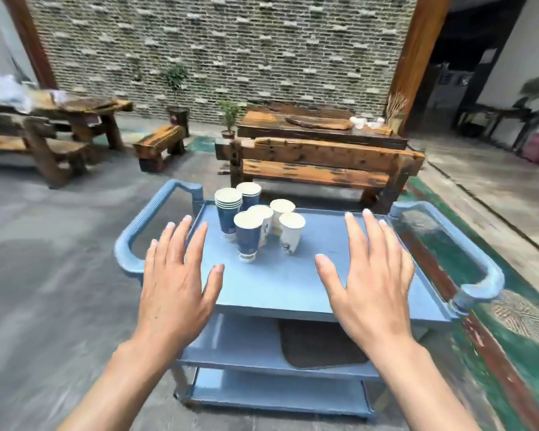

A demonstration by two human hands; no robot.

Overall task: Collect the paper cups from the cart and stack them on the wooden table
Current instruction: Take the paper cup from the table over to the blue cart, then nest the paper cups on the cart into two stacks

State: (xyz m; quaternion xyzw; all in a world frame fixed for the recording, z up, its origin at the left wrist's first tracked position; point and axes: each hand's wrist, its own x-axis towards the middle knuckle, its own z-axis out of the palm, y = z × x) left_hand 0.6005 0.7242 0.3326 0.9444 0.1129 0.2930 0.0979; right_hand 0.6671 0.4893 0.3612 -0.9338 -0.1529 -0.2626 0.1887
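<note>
Several paper cups stand upright on the top shelf of a blue cart [274,293]. A nested stack of blue cups [227,209] is at the back left, with a second blue stack [249,194] behind it. A single blue cup [247,236] stands nearest me, and white cups [291,231] are to its right. My left hand [176,275] hovers over the cart's left edge, palm down, fingers spread, holding nothing. My right hand [371,275] hovers over the right half of the shelf, also spread and holding nothing. Neither hand touches a cup. A wooden table [318,132] stands beyond the cart.
A wooden bench [318,160] stands between the cart and the table. Another wooden table and benches [53,126] are at the left, with a small stool [157,144] and potted plants near the brick wall. The cart has handles on both sides and a dark mat [318,346] on its middle shelf.
</note>
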